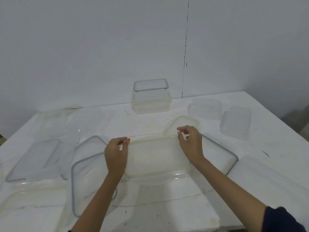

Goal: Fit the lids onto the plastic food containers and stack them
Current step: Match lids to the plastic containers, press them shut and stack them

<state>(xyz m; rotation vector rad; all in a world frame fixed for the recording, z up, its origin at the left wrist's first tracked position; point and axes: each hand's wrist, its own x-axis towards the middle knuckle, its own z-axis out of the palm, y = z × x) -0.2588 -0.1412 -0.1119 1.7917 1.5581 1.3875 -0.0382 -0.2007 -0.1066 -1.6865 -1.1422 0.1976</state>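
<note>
Plastic lid (157,156) between both hands (116,153) (190,144)

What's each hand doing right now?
Left hand: closed, pinching the left end flap of the centre lid.
Right hand: closed, pinching that lid's right end flap.

A whitish lid (157,156) lies flat on a clear container (160,178). Left of it lies a grey-rimmed lid (88,174); beyond it stands a lidded stack (151,101).
</note>
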